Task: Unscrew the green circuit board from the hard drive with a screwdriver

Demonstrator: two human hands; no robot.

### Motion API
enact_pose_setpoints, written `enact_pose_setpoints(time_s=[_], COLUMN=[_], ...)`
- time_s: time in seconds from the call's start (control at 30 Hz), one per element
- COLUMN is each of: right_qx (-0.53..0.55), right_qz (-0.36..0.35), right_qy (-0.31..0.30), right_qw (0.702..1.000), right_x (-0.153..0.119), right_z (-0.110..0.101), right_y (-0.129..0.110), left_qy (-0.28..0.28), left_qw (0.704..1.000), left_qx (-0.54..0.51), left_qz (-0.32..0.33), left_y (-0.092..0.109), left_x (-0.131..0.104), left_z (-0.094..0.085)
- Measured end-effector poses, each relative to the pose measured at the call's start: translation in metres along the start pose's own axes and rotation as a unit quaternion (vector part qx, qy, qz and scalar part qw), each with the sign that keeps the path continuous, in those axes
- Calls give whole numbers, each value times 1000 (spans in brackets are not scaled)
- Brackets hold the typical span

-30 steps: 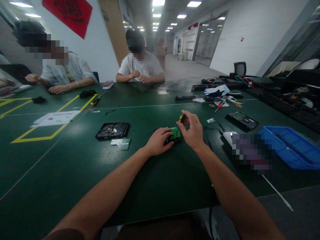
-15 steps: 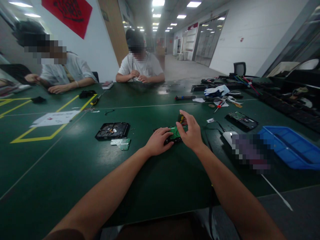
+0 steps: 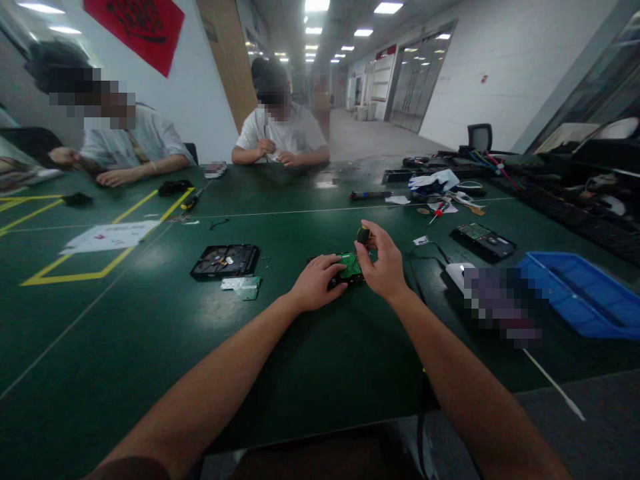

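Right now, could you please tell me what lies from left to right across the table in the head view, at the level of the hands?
White paper sheet → opened black drive → left hand → right hand holding a screwdriver → blue tray.

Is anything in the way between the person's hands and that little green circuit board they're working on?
Nothing visible is. The left hand rests directly on the drive with the green board, and the right hand holds a screwdriver upright over it.
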State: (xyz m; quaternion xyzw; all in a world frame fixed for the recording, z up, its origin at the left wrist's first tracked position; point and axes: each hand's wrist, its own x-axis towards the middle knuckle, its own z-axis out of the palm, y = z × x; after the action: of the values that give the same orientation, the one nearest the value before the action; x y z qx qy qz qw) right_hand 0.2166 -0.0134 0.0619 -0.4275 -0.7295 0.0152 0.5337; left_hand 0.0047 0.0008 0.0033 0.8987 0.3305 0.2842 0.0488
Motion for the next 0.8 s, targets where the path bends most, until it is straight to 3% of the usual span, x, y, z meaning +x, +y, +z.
enact_pose_setpoints(time_s=[0.23, 0.53, 0.8], right_qx=[-18, 6, -29], right_qz=[-17, -13, -25], right_qy=[18, -18, 22], right_qw=[1000, 1000, 999], right_x=[3, 0, 3], right_z=[-3, 0, -3], right_y=[-1, 4, 0], left_qy=[5, 4, 4], left_qw=[1000, 1000, 1000], left_qx=[-6, -4, -5], left_qz=[2, 2, 1], left_y=[0, -2, -2], left_x=[0, -1, 0], left_z=[0, 1, 1])
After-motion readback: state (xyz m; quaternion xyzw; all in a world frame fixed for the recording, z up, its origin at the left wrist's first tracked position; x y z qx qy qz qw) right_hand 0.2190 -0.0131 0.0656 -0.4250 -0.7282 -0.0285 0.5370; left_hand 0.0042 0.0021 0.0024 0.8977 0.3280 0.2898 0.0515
